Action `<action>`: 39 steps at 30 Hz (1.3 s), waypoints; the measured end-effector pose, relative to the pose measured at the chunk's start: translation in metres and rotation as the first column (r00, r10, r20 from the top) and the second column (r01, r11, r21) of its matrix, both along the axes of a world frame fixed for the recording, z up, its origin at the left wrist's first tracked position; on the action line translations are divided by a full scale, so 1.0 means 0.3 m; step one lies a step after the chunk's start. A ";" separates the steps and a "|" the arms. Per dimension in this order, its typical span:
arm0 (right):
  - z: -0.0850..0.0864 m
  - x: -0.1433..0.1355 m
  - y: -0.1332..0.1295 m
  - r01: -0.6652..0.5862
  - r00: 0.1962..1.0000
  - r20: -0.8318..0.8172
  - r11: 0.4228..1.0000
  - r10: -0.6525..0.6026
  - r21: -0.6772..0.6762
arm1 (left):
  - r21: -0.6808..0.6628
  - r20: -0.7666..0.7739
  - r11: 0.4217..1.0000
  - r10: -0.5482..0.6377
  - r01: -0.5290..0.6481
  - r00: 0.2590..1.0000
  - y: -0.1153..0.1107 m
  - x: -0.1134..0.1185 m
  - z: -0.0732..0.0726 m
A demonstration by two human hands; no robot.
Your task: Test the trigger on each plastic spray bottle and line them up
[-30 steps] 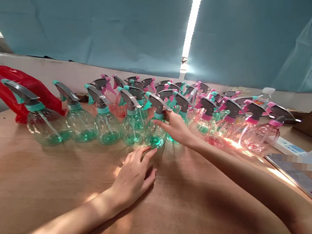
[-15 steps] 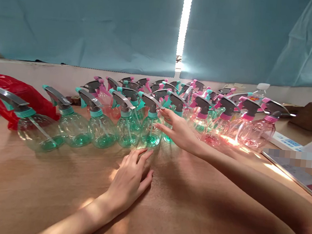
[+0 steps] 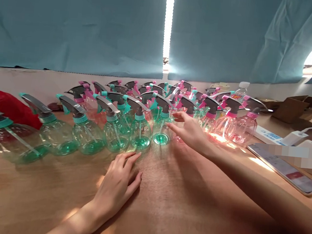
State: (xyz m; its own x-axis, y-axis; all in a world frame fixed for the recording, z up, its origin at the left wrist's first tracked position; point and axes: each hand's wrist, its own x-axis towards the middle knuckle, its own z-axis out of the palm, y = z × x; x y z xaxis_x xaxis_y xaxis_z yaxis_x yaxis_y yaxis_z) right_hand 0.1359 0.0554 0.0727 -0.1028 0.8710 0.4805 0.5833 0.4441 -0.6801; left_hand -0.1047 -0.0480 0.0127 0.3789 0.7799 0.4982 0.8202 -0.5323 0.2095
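Note:
Several clear spray bottles with grey trigger heads stand in rows on the wooden table (image 3: pixel 161 205), green ones at the left and pink ones at the right. My right hand (image 3: pixel 189 132) is held out with thumb and fingers apart, just right of a green spray bottle (image 3: pixel 162 132); whether it touches the bottle I cannot tell. My left hand (image 3: pixel 119 181) rests on the table with its fingers loosely spread, in front of another green spray bottle (image 3: pixel 141 134). Nothing is in either hand. Beyond my right fingers is a pink spray bottle (image 3: pixel 209 118), partly covered by its neighbours.
A red plastic bag (image 3: pixel 16 109) lies behind the bottles at the left. On the right are a phone (image 3: pixel 283 168), a white power strip (image 3: pixel 267 134) with plugs, and a cardboard box (image 3: pixel 294 110). A blue curtain (image 3: pixel 79 25) hangs behind.
The view has turned to the right, so the bottles appear farther left. My right hand has moved right along the front row, from one green bottle to the neighbouring one. My left hand stays on the table.

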 end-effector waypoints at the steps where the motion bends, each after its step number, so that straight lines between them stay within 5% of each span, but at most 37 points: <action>1: -0.006 -0.007 0.015 -0.015 1.000 -0.007 1.000 0.015 -0.013 | 0.003 -0.009 1.000 -0.002 0.002 1.000 0.000 -0.001 0.000; 13: -0.014 -0.071 0.105 -0.012 0.994 0.110 0.999 0.016 -0.040 | -0.109 0.133 0.994 0.028 -0.013 0.991 -0.003 0.040 0.012; 22: 0.011 0.023 -0.079 -0.065 0.976 0.206 0.996 0.076 -0.058 | -0.180 0.238 0.984 0.052 -0.009 0.970 -0.003 0.170 -0.011; 30: 0.113 0.201 -0.322 -0.337 0.912 0.210 0.936 0.352 -0.103 | -0.204 0.213 0.971 -0.077 0.121 0.974 -0.001 0.336 -0.015; 34: 0.129 0.277 -0.340 -0.379 0.898 0.199 0.919 0.393 -0.106 | -0.209 0.185 0.949 -0.198 0.236 0.963 0.009 0.418 -0.009; 39: 0.065 0.327 -0.269 -0.398 0.917 -0.114 0.898 0.383 -0.185 | -0.209 0.250 0.928 -0.255 0.309 0.934 0.039 0.492 -0.003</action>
